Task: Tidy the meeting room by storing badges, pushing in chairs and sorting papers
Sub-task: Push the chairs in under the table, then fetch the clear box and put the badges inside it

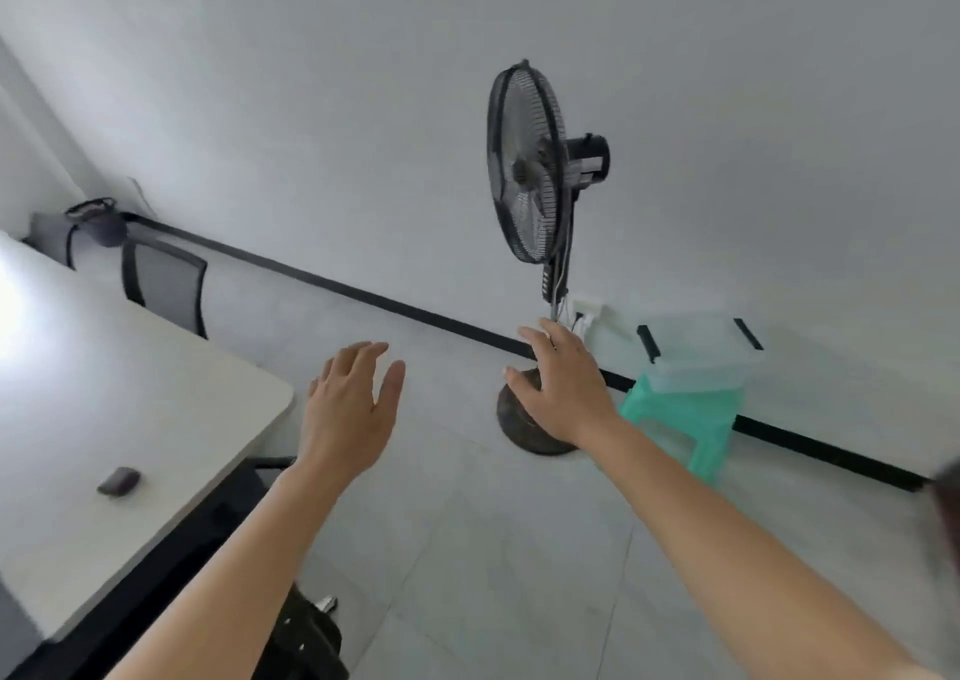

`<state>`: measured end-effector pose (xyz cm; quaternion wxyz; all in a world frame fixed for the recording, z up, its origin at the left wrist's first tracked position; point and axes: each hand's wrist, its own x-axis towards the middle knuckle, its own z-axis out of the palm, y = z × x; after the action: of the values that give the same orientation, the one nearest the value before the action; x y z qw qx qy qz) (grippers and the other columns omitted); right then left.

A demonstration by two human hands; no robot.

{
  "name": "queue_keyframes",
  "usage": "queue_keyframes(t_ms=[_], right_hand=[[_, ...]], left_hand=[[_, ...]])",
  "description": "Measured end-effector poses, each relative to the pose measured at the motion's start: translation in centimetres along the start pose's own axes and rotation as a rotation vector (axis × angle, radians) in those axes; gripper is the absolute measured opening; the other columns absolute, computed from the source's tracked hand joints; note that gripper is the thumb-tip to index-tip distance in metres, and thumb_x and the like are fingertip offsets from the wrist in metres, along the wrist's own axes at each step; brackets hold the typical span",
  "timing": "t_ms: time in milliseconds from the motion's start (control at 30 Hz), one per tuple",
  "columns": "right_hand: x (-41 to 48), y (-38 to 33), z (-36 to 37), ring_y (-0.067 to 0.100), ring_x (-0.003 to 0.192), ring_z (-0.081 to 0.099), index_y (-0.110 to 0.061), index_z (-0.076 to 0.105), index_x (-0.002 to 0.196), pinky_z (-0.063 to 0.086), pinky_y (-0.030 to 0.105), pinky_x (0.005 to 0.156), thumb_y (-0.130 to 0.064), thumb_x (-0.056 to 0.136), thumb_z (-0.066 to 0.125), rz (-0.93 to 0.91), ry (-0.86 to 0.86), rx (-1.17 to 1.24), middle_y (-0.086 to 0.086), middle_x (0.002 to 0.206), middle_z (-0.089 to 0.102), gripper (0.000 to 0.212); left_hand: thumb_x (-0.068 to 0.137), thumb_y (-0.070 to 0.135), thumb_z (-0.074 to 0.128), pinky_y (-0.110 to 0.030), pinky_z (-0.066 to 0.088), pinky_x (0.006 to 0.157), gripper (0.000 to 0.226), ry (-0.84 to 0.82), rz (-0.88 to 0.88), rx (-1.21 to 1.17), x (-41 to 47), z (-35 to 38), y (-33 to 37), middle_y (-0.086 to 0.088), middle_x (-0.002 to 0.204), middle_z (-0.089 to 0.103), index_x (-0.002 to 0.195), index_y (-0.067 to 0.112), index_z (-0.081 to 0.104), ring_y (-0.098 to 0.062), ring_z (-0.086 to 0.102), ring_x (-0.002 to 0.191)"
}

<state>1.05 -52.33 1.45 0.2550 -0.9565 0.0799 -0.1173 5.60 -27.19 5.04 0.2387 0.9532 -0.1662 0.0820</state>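
Out in front, over the pale floor [467, 549], both hands are held up in the air. The left hand [348, 409] is spread with its fingers straight and holds nothing. The right hand [563, 388] is spread too and holds nothing; it shows in front of the round foot of a tall black fan [530, 170].

A white table [130, 393] is on the left, with a small dark thing [119, 481] lying on it. I cannot tell what that thing is. A grey mesh chair [166, 284] stands close against the far side of the table. A black chair [301, 638] is by the near end, partly hidden under the left arm.

By the wall, right of the fan, a clear box [701, 357] sits on a green stool [696, 424].
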Motion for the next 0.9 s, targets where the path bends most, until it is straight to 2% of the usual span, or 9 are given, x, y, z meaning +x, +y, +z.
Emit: queue_keyframes(t_ms=[300,467,667,800,900], right_hand=[[-0.5,20.3,-7.7,0.021,0.146,0.025,-0.022,0.04,0.148,0.03,0.04,0.116,-0.044,0.098,0.051,0.312,0.019,-0.02,0.004,0.156,0.031,0.056],[0.4,29.6,-7.5,0.022,0.141,0.033,-0.02,0.042,0.146,0.034,0.037,0.113,-0.042,0.096,0.055,0.502,-0.034,-0.035,0.002,0.152,0.035,0.056],[6.1,42.0,-7.7,0.025,0.139,0.037,-0.018,0.041,0.147,0.037,0.039,0.111,-0.045,0.094,0.057,0.627,-0.107,-0.126,0.006,0.147,0.039,0.062],[11.4,48.5,-8.7,0.027,0.151,0.017,-0.018,0.026,0.155,0.029,0.044,0.118,-0.05,0.097,0.051,0.733,-0.179,-0.195,0.013,0.163,0.019,0.071],[15.5,53.1,-9.4,0.029,0.152,0.013,-0.02,0.023,0.156,0.025,0.045,0.119,-0.051,0.098,0.049,0.755,-0.24,-0.241,0.014,0.165,0.012,0.071]], left_hand=[[0.102,0.045,0.041,-0.04,0.034,0.11,0.047,-0.263,0.208,-0.054,8.1,14.7,16.5,0.003,0.144,0.047,0.14,0.02,0.049,-0.02,0.041,0.132],[0.101,0.046,0.042,-0.04,0.039,0.106,0.046,-0.454,0.207,-0.084,13.1,24.1,21.5,0.002,0.144,0.046,0.141,0.022,0.046,-0.021,0.044,0.129],[0.099,0.046,0.045,-0.04,0.042,0.103,0.052,-0.623,0.204,-0.129,22.8,37.1,27.3,-0.002,0.147,0.042,0.145,0.021,0.04,-0.024,0.043,0.131],[0.099,0.045,0.048,-0.044,0.038,0.109,0.064,-0.746,0.168,-0.112,29.0,44.0,30.4,-0.007,0.156,0.03,0.153,0.018,0.025,-0.027,0.036,0.139],[0.099,0.042,0.049,-0.044,0.035,0.112,0.069,-0.805,0.148,-0.086,33.3,48.3,32.4,-0.009,0.16,0.02,0.155,0.017,0.018,-0.029,0.029,0.144]])
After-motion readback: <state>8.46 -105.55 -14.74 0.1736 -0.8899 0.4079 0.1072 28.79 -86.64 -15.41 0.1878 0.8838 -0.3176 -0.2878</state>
